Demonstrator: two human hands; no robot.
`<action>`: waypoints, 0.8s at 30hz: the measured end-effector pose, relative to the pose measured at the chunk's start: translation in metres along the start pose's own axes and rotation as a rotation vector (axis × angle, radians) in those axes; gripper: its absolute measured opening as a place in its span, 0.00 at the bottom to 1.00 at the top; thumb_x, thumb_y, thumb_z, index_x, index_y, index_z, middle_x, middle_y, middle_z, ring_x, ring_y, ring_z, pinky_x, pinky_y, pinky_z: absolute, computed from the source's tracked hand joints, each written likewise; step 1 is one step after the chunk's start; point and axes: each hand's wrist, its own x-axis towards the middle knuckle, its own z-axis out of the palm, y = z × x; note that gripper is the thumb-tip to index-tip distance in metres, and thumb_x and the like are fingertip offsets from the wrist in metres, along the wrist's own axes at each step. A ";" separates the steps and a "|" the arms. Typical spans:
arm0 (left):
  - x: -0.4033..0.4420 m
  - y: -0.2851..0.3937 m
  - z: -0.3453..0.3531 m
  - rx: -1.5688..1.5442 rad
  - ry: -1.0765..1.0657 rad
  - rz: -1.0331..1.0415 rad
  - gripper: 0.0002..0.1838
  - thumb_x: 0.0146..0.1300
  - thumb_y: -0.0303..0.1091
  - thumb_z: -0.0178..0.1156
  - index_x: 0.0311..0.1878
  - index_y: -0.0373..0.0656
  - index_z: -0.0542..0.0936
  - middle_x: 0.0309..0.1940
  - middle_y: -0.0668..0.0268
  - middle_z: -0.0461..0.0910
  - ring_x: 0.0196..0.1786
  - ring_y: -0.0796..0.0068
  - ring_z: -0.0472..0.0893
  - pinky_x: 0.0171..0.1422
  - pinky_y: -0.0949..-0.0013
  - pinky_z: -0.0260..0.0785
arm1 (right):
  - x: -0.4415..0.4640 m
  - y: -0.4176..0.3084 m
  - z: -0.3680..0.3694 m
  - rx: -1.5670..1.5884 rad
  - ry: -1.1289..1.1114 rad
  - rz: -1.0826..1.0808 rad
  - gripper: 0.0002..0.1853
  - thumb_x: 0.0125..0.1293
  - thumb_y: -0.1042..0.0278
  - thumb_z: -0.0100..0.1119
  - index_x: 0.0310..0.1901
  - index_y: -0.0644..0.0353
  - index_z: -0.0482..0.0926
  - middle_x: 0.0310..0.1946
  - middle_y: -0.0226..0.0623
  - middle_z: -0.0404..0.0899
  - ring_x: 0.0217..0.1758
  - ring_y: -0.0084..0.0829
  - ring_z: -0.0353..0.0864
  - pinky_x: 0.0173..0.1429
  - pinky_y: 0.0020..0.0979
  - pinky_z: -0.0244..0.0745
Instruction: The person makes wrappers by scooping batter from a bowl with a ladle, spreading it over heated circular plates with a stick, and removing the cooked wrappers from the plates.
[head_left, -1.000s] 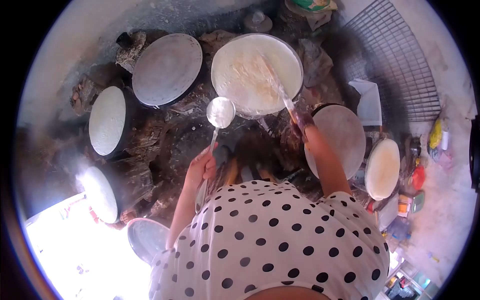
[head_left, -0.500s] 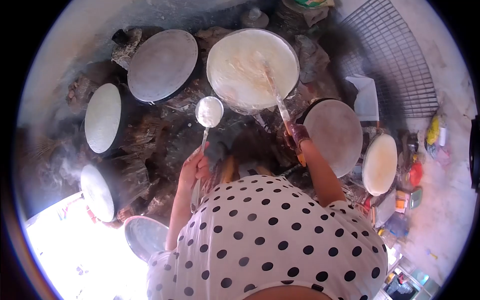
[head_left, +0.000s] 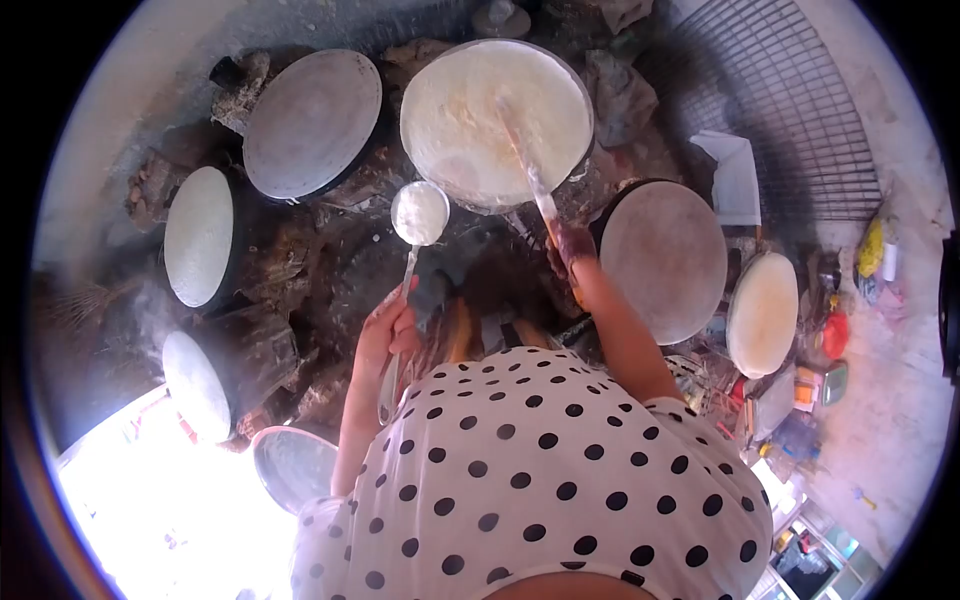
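Observation:
My left hand (head_left: 388, 325) is closed round the handle of a metal ladle (head_left: 420, 213), whose round bowl shows white matter, just below the large round griddle. My right hand (head_left: 573, 255), in a dark, stained covering, grips a long wooden spreader (head_left: 530, 172). The spreader's far end lies on the pale batter (head_left: 470, 110) that coats the large griddle at the top centre. The batter has a tan, uneven patch near the middle. Right of my right hand is a bare round griddle (head_left: 663, 262).
At the upper left stands a bare griddle (head_left: 312, 124). Two white-coated griddles (head_left: 199, 237) (head_left: 196, 386) are at the left, with smoke nearby. At the right are a pale coated griddle (head_left: 763, 315), a wire grid (head_left: 790, 100) and assorted containers (head_left: 797, 437). A basin (head_left: 295, 468) sits lower left.
The spreader and my right hand have shifted left over the large griddle. My left hand and the ladle moved slightly left. The griddles sit a little higher in the view.

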 end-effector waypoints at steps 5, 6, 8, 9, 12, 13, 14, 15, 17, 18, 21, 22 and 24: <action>0.001 0.006 0.003 -0.015 -0.010 -0.003 0.18 0.73 0.33 0.42 0.64 0.44 0.68 0.19 0.77 0.56 0.14 0.88 0.55 0.17 0.81 0.46 | 0.002 -0.022 0.007 -0.035 -0.029 -0.058 0.26 0.64 0.45 0.52 0.16 0.56 0.70 0.07 0.34 0.67 0.05 0.30 0.64 0.08 0.31 0.53; 0.001 0.008 0.004 -0.010 -0.001 -0.011 0.18 0.73 0.33 0.42 0.63 0.44 0.68 0.19 0.77 0.56 0.14 0.88 0.55 0.17 0.81 0.46 | -0.003 -0.015 0.005 -0.007 -0.024 0.005 0.25 0.64 0.45 0.52 0.17 0.56 0.71 0.08 0.31 0.67 0.05 0.29 0.64 0.08 0.31 0.54; 0.001 0.008 0.002 -0.007 0.005 -0.013 0.18 0.73 0.33 0.42 0.63 0.44 0.68 0.19 0.77 0.56 0.14 0.88 0.55 0.17 0.82 0.47 | 0.001 0.017 -0.008 0.020 -0.019 -0.014 0.23 0.64 0.47 0.53 0.18 0.56 0.72 0.09 0.33 0.69 0.06 0.32 0.67 0.09 0.34 0.56; 0.003 0.008 0.001 -0.053 -0.026 -0.006 0.18 0.73 0.33 0.42 0.63 0.43 0.68 0.19 0.77 0.57 0.14 0.88 0.56 0.17 0.82 0.47 | 0.008 0.037 -0.019 0.049 -0.013 -0.033 0.22 0.64 0.48 0.53 0.20 0.57 0.73 0.10 0.34 0.70 0.08 0.34 0.69 0.10 0.36 0.58; -0.002 0.009 0.010 -0.171 -0.113 0.019 0.19 0.73 0.33 0.41 0.65 0.42 0.64 0.19 0.78 0.56 0.13 0.90 0.56 0.15 0.82 0.50 | 0.026 0.097 -0.059 -0.420 0.085 -0.410 0.16 0.66 0.54 0.52 0.32 0.59 0.76 0.14 0.40 0.75 0.15 0.43 0.75 0.19 0.39 0.68; -0.008 0.014 0.017 -0.239 -0.153 0.022 0.21 0.73 0.33 0.40 0.67 0.42 0.61 0.18 0.80 0.56 0.12 0.92 0.56 0.14 0.83 0.53 | 0.010 0.108 -0.067 -0.692 0.179 -0.617 0.13 0.66 0.57 0.52 0.40 0.59 0.74 0.19 0.43 0.77 0.21 0.46 0.77 0.25 0.41 0.71; -0.018 0.018 0.026 -0.249 -0.148 0.072 0.21 0.73 0.33 0.40 0.67 0.41 0.61 0.18 0.79 0.56 0.11 0.90 0.55 0.13 0.82 0.51 | 0.005 0.109 -0.071 -0.827 0.219 -0.726 0.13 0.66 0.58 0.52 0.43 0.59 0.73 0.22 0.45 0.78 0.23 0.48 0.78 0.28 0.42 0.72; -0.031 0.021 0.035 -0.248 -0.150 0.084 0.21 0.73 0.33 0.40 0.67 0.41 0.61 0.18 0.79 0.56 0.11 0.90 0.55 0.13 0.82 0.51 | -0.001 0.111 -0.074 -0.960 0.276 -0.835 0.14 0.67 0.60 0.52 0.47 0.59 0.72 0.24 0.47 0.80 0.26 0.49 0.79 0.31 0.43 0.73; -0.057 0.018 0.049 0.364 0.065 0.314 0.21 0.72 0.34 0.41 0.67 0.40 0.62 0.16 0.76 0.58 0.11 0.87 0.56 0.14 0.81 0.49 | -0.005 0.119 -0.081 -0.969 0.449 -0.980 0.18 0.70 0.55 0.46 0.49 0.57 0.78 0.42 0.46 0.81 0.42 0.49 0.80 0.45 0.45 0.73; -0.060 0.010 0.057 0.553 0.131 0.408 0.22 0.73 0.35 0.42 0.68 0.42 0.61 0.16 0.77 0.55 0.11 0.88 0.56 0.13 0.81 0.46 | -0.031 0.081 -0.067 -0.813 0.368 -0.867 0.17 0.68 0.60 0.49 0.56 0.53 0.74 0.49 0.45 0.78 0.47 0.47 0.79 0.48 0.43 0.73; -0.036 0.000 0.049 0.363 0.057 0.251 0.22 0.72 0.34 0.42 0.67 0.41 0.62 0.16 0.76 0.58 0.12 0.86 0.56 0.14 0.80 0.47 | -0.007 0.042 -0.032 -0.545 0.431 -1.082 0.19 0.66 0.62 0.52 0.58 0.48 0.73 0.49 0.44 0.77 0.49 0.45 0.78 0.48 0.42 0.75; -0.025 -0.003 0.042 0.244 0.016 0.160 0.21 0.73 0.34 0.41 0.67 0.42 0.63 0.17 0.76 0.58 0.13 0.87 0.56 0.15 0.80 0.47 | 0.004 0.034 -0.023 -0.646 0.452 -1.021 0.19 0.65 0.62 0.52 0.59 0.47 0.72 0.47 0.43 0.78 0.48 0.45 0.78 0.47 0.42 0.75; -0.009 -0.015 0.028 0.098 0.004 0.085 0.21 0.73 0.33 0.41 0.67 0.43 0.63 0.18 0.76 0.58 0.13 0.87 0.56 0.15 0.81 0.47 | 0.018 0.025 -0.010 -0.744 0.470 -0.947 0.19 0.65 0.61 0.52 0.59 0.46 0.72 0.44 0.42 0.79 0.47 0.46 0.78 0.46 0.42 0.75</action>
